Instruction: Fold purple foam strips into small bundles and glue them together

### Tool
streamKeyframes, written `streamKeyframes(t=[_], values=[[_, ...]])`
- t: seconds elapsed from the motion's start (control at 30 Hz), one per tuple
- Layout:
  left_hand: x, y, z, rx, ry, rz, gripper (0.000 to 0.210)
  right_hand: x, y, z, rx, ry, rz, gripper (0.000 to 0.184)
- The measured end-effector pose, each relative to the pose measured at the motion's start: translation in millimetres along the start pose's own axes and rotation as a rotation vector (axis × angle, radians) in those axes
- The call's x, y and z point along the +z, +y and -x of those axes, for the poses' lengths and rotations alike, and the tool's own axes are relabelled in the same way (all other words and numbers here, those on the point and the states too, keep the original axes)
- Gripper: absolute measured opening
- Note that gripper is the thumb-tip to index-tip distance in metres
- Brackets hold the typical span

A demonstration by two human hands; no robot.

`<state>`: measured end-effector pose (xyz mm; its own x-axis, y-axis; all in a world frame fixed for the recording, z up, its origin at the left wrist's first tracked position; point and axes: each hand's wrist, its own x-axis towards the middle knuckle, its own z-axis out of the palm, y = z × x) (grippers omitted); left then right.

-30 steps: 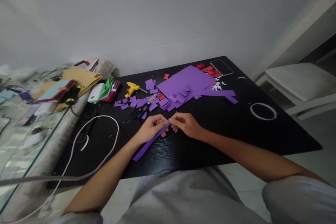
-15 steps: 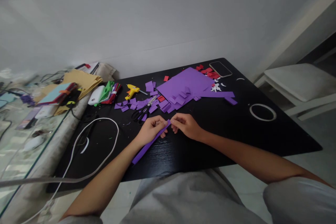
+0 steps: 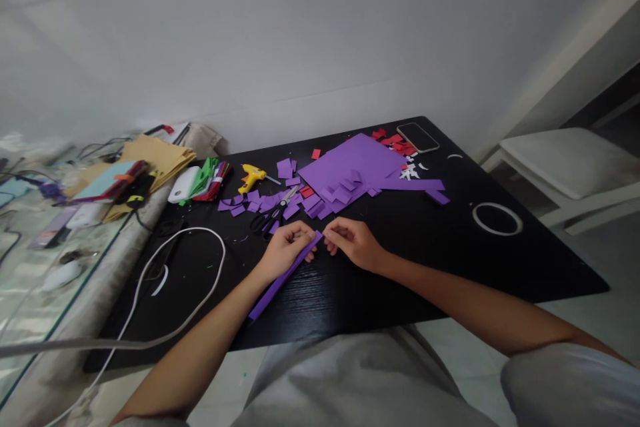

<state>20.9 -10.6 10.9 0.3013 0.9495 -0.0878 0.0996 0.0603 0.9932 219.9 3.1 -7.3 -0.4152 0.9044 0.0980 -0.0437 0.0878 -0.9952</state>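
My left hand [image 3: 291, 250] pinches a long purple paper strip [image 3: 273, 289] near its far end; the strip slants down toward the table's front edge, partly under my left forearm. My right hand [image 3: 354, 241] is closed, its thumb and forefinger pressed together right beside the strip's tip. Whether those fingertips hold anything is too small to tell. Just beyond my hands lie black-handled scissors [image 3: 274, 210], half among small cut purple pieces [image 3: 270, 201]. Larger purple sheets [image 3: 357, 153] are farther back, with more cut pieces on their near edge.
A yellow glue gun [image 3: 251, 177], green and red bundles [image 3: 210, 180] and a white cable [image 3: 220, 267] occupy the left. Red scraps [image 3: 400, 145], a phone [image 3: 419, 137] and a white ring [image 3: 497, 219] are at right. A wall rises behind the black table [image 3: 400, 293].
The camera view has shifted slightly. The strip's tip stands out a little more clearly beside my right fingertips; both hands otherwise stay in nearly the same place.
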Motion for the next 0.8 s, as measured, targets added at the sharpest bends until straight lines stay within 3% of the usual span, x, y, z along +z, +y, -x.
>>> streamKeyframes(t=[0.27, 0.8], values=[[1.5, 0.2, -4.5, -0.015, 0.023, 0.032, 0.036, -2.2, 6.7, -2.7, -0.04, -0.004, -0.009, 0.02], [1.4, 0.1, -2.6, 0.02, 0.013, 0.022, 0.033, -1.8, 8.5, -1.1, -0.075, 0.039, 0.043, 0.028]])
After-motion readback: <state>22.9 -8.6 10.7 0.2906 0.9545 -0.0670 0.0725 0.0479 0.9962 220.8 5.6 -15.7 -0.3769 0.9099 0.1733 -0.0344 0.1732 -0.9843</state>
